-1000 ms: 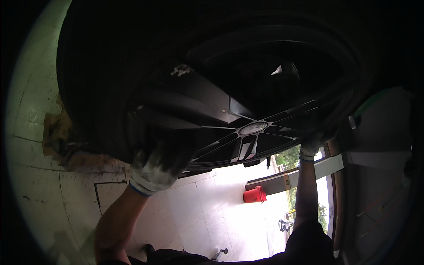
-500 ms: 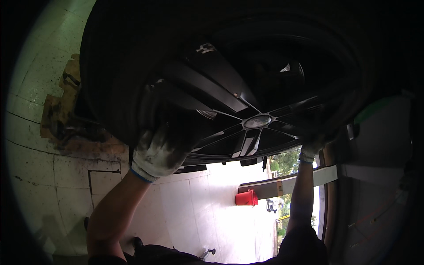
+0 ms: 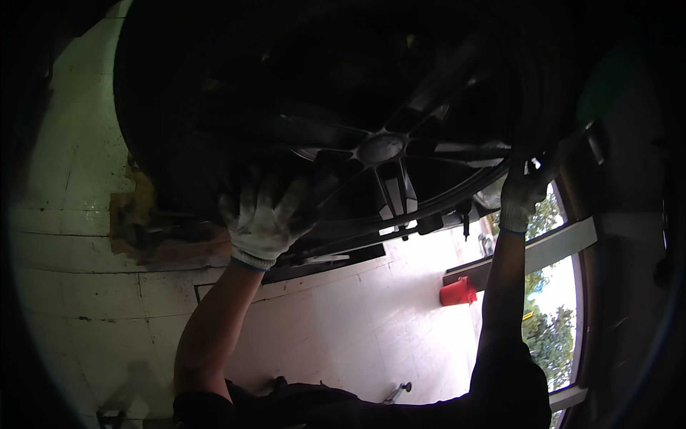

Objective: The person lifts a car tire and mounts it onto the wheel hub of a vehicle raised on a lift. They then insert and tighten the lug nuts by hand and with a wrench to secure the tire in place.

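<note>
A large dark car wheel (image 3: 341, 207), tyre and spoked rim together, fills the upper middle, with a light oval centre cap (image 3: 381, 149) at its hub. My left hand (image 3: 261, 225), in a smudged white work glove, lies against the lower left of the tyre with its fingers spread. On the wheel's right edge, my right hand (image 3: 520, 196) has its gloved fingers bent around the tyre; deep shade partly hides them. The top of the wheel and whatever is behind it are lost in darkness.
A worn brown-yellow metal base (image 3: 132, 222) stands on the pale tiled floor (image 3: 78, 297) at the left. A red bucket (image 3: 457, 292) is beyond the wheel, beside a grey beam (image 3: 550, 247). Greenery shows through an opening at the right.
The view has turned, and the wheel's hub sits further up and left. Its spokes stand at another angle. My left fingers have spread apart on the tyre; my right hand is higher on the edge.
</note>
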`<state>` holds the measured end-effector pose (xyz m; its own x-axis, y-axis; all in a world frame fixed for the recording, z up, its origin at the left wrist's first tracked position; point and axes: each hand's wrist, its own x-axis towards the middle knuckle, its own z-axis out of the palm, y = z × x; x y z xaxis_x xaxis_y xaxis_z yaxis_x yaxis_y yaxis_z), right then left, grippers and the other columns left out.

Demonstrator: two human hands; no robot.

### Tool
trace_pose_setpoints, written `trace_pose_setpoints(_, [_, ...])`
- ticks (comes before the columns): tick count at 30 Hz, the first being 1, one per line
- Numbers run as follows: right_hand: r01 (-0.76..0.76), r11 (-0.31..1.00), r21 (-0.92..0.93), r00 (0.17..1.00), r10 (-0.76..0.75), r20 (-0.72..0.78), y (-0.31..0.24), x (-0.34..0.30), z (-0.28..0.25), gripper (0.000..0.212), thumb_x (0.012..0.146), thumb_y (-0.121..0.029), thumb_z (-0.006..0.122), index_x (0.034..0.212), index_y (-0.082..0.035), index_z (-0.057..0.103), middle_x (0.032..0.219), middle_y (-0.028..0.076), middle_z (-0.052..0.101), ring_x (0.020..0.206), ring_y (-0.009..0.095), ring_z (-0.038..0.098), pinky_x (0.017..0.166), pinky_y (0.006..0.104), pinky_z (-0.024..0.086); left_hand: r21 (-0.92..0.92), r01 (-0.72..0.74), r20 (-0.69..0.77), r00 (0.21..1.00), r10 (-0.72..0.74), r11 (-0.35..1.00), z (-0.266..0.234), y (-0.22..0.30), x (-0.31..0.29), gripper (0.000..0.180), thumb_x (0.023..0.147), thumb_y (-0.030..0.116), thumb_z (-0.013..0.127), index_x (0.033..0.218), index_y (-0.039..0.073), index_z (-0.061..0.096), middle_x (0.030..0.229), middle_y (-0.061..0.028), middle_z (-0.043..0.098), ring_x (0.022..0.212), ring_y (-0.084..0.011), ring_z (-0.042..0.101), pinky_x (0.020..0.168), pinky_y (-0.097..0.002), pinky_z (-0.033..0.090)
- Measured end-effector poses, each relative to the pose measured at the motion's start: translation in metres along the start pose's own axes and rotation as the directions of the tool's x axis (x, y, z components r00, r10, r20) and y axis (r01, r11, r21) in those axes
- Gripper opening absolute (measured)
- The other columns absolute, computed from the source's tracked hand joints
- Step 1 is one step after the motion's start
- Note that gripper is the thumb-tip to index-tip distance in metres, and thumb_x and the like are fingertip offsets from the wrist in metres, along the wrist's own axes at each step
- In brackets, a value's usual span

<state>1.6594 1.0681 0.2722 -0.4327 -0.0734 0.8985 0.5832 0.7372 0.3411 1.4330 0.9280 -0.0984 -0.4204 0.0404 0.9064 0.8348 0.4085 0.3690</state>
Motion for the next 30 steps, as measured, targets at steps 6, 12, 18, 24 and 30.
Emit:
trace_pose_setpoints(6, [-0.029, 0.888, 0.459, 0.932, -0.142, 0.333, -0.092, -0.105, 0.034, 0.057, 0.095, -0.033, 0.073, 0.14, -0.003, 0.057, 0.134, 0.019, 0.062, 0.128, 0.035, 0.06, 0.103, 0.0448, 0.055, 0.004, -0.034, -0.019, 0.999, 0.034, 0.999, 0.005, -0.004, -0.004, 0.1, 0.08, 0.095, 0.042, 0.152, 0.026, 0.052, 0.153, -0.0086, 0.052, 0.147, -0.0369, 0.041, 0.125, -0.0669, 0.015])
trace_pose_setpoints(12, [0.338, 0.933, 0.123, 0.939, -0.342, 0.02, -0.097, -0.135, 0.101, 0.061, 0.09, -0.035, 0.08, 0.139, -0.006, 0.057, 0.13, 0.02, 0.064, 0.117, 0.035, 0.067, 0.094, 0.0448, 0.061, -0.002, -0.033, 0.018, 0.999, 0.033, 0.999, 0.005, -0.01, -0.004, 0.094, 0.08, 0.094, 0.042, 0.143, 0.027, 0.061, 0.14, -0.0079, 0.059, 0.137, -0.0333, 0.051, 0.121, -0.0684, 0.022])
trace_pose_setpoints(18, [0.065, 0.882, 0.466, 0.978, -0.149, 0.145, -0.094, -0.139, 0.112, 0.063, 0.085, -0.022, 0.084, 0.138, -0.002, 0.055, 0.122, 0.021, 0.065, 0.106, 0.034, 0.072, 0.08, 0.0387, 0.067, -0.016, -0.069, -0.058, 0.996, 0.068, 0.998, 0.009, -0.014, 0.001, 0.099, 0.078, 0.095, 0.048, 0.14, 0.02, 0.063, 0.134, -0.0085, 0.062, 0.134, -0.0347, 0.054, 0.119, -0.0671, 0.028])
trace_pose_setpoints(24, [0.213, 0.876, 0.432, 0.967, -0.252, 0.033, -0.095, -0.139, 0.112, 0.065, 0.084, -0.008, 0.085, 0.141, -0.007, 0.053, 0.119, 0.022, 0.065, 0.1, 0.033, 0.074, 0.074, 0.0355, 0.068, 0.033, -0.115, -0.106, 0.987, 0.118, 0.993, -0.001, -0.016, 0.009, 0.099, 0.078, 0.095, 0.048, 0.138, 0.018, 0.065, 0.132, -0.0107, 0.064, 0.13, -0.0389, 0.057, 0.117, -0.0663, 0.033])
trace_pose_setpoints(30, [0.03, 0.846, 0.533, 0.978, -0.135, 0.159, -0.093, -0.145, 0.114, 0.062, 0.085, -0.032, 0.084, 0.134, -0.005, 0.057, 0.107, 0.018, 0.07, 0.086, 0.027, 0.075, 0.064, 0.0324, 0.065, 0.042, -0.129, -0.079, 0.988, 0.132, 0.991, -0.005, -0.018, 0.014, 0.101, 0.077, 0.097, 0.043, 0.141, 0.02, 0.064, 0.137, -0.01, 0.063, 0.134, -0.0387, 0.054, 0.118, -0.0648, 0.032])
